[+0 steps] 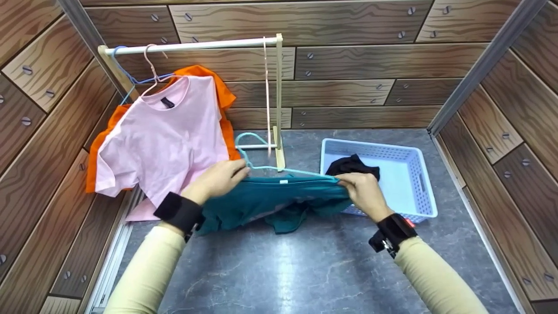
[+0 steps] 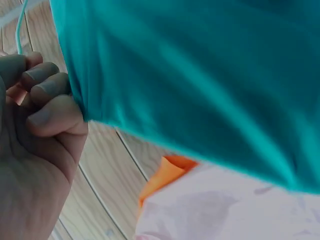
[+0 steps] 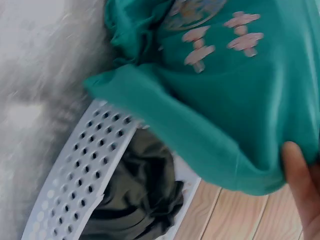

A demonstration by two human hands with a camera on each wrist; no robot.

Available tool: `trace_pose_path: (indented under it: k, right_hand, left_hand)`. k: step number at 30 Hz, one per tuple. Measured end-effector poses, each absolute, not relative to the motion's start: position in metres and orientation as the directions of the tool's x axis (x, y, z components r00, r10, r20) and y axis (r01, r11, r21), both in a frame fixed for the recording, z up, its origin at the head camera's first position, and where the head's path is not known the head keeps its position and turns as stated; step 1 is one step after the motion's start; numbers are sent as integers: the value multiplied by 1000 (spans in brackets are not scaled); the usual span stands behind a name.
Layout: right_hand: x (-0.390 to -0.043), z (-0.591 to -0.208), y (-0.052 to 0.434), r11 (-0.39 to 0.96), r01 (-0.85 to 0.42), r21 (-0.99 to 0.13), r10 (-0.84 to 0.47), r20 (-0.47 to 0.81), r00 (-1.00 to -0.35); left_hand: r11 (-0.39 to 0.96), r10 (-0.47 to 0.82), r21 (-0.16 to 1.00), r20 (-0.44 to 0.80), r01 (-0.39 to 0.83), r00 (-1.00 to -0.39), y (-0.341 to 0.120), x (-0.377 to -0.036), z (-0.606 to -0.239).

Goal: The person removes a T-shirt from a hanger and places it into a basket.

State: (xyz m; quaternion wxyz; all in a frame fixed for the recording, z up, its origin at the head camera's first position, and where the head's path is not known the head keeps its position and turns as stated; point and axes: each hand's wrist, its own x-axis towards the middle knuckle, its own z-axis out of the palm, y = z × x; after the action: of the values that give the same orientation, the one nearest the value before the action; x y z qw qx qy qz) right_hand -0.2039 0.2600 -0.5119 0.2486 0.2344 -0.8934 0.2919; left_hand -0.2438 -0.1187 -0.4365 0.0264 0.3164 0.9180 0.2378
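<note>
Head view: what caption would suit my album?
Left hand and right hand hold a teal T-shirt and turquoise hanger.

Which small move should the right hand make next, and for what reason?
Probably ease the teal shirt over the turquoise hanger beside the right hand, since that hand grips the shirt's edge, while the hanger's arm shows above the cloth.

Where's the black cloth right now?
In the head view, the black cloth lies toward the left inside the blue basket, just beyond the right hand.
</note>
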Motion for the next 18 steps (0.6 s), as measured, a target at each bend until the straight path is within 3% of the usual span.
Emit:
trace_pose_path:
  k: [11,18]
  right_hand:
    - [-204,-520,244,748,-459,-479,-189,509,-839]
    - [-206,-522,214,719,-427,-548,-200,426,-882]
  left_hand:
    - [672,538,568,66,475,-840,-117,-241,-433]
    - [670,564,558,46,490,-824,-90,-245,-422]
